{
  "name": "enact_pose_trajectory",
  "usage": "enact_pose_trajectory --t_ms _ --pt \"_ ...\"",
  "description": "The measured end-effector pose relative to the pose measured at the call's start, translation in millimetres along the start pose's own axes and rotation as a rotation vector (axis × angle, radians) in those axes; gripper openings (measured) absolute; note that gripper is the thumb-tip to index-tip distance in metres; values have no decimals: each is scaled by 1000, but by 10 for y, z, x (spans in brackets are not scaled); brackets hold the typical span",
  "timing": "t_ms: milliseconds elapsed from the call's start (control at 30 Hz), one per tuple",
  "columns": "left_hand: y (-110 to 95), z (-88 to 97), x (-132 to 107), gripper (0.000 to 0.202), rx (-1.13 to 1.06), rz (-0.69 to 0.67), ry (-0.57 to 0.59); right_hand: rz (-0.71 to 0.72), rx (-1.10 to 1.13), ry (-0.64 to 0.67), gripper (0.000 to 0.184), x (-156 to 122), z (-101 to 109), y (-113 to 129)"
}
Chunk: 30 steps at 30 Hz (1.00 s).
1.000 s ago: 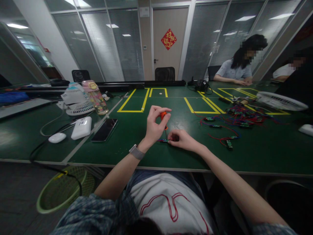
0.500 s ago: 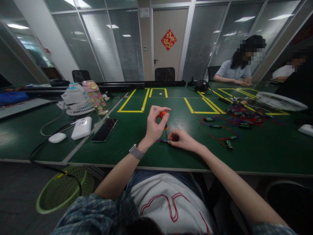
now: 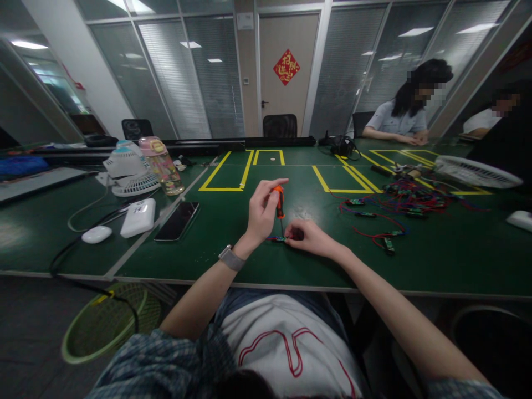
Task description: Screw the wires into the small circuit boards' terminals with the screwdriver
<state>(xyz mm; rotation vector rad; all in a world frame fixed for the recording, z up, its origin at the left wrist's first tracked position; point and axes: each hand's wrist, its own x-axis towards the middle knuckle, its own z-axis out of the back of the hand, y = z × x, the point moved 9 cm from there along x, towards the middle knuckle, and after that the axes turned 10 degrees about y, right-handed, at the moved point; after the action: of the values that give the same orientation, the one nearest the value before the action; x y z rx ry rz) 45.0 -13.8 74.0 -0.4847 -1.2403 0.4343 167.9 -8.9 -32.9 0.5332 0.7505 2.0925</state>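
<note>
Left hand (image 3: 261, 210): gripping one orange screwdriver (image 3: 280, 197), tip down at a tiny green board (image 3: 279, 239)
Right hand (image 3: 310, 237): pinching that board's end on the bench (image 3: 286, 270)
Other boards (image 3: 389, 245): at least four, over right
Door sign (image 3: 286, 67): gold Chinese characters, can make out 招

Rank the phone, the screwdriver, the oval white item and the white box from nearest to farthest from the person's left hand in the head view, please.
1. Screwdriver: right beside the left hand.
2. Phone: to that hand's left.
3. White box: farther left, past the phone.
4. Oval white item: farthest left of the four.
</note>
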Motion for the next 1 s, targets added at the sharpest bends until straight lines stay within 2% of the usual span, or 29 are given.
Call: enact_pose_trajectory --t_ms 167,367,600,733,1000 --pt "-32 0 -8 18 5 -21 -15 6 -1 1 4 -5 5 22" --pt "-18 5 -1 29 16 -29 1 -2 -5 -3 5 -4 9 16" --pt "17 -16 -3 24 -39 4 -4 -1 -1 0 5 -4 6 19" --pt "31 0 -17 20 0 9 -41 -7 10 1 4 -3 -2 6" --pt "10 33 -3 27 5 -6 -31 3 14 -2 5 3 -6 -13"
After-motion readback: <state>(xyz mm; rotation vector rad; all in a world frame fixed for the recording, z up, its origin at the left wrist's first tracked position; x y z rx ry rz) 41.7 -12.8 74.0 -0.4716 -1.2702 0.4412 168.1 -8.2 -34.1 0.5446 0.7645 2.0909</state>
